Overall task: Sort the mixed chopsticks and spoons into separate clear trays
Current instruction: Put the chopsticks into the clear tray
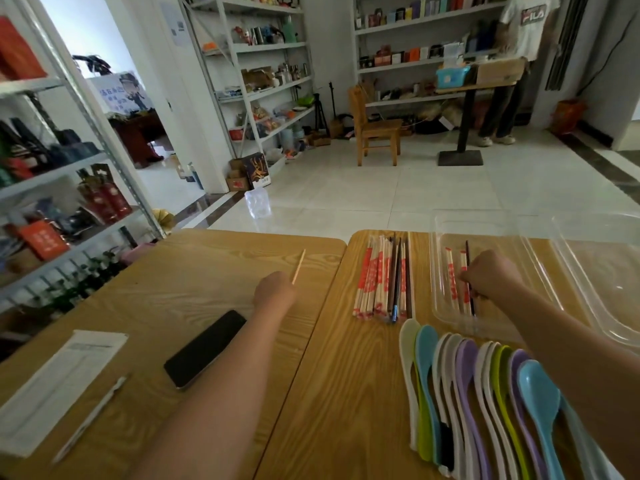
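Note:
A bundle of paper-wrapped and dark chopsticks (382,278) lies on the right wooden table. Below it, several coloured plastic spoons (485,393) lie side by side. To the right sits a clear tray (446,223) holding wrapped chopsticks (451,275). My right hand (493,273) is inside this tray, closed on a dark chopstick (470,289). A second clear tray (595,268) stands further right with nothing visible in it. My left hand (273,291) rests on the left table, closed on a thin bare wooden chopstick (299,266) that points away from me.
On the left table lie a black phone (204,348), a white paper (59,386) and a white pen (90,417). Metal shelves stand at the left. A wooden chair (375,128), a standing table and a person are across the tiled floor.

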